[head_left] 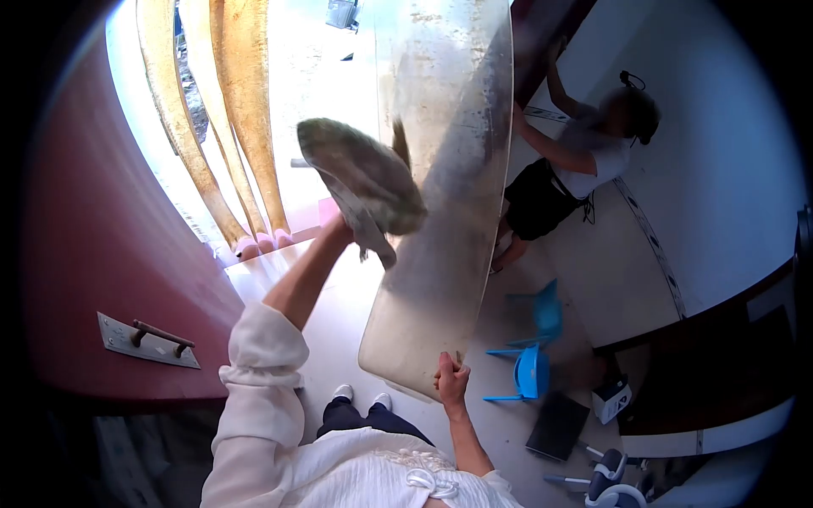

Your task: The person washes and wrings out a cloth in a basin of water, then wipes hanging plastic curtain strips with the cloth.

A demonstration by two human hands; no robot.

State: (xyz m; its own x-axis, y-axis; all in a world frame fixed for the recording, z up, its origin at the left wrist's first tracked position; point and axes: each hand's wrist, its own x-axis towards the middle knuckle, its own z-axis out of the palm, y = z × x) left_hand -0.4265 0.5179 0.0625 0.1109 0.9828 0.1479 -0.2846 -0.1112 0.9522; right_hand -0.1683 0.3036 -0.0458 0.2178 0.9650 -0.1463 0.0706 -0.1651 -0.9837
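Note:
My left hand (345,227) is raised and closed on a greenish-grey cloth (360,173), which is smeared by motion over a long, pale, translucent panel (423,296). Dusty smudges show on the panel's upper part. At the panel's lower right end, my right hand (452,378) is closed around its edge, near the corner. Most of the left fingers are hidden by the cloth.
A co-worker (584,157) stands at the upper right with arms raised to a dark red panel. Blue chairs (530,372), a black box (557,426) and a white box (611,398) are at the right. A maroon door (110,254) with a handle stands left.

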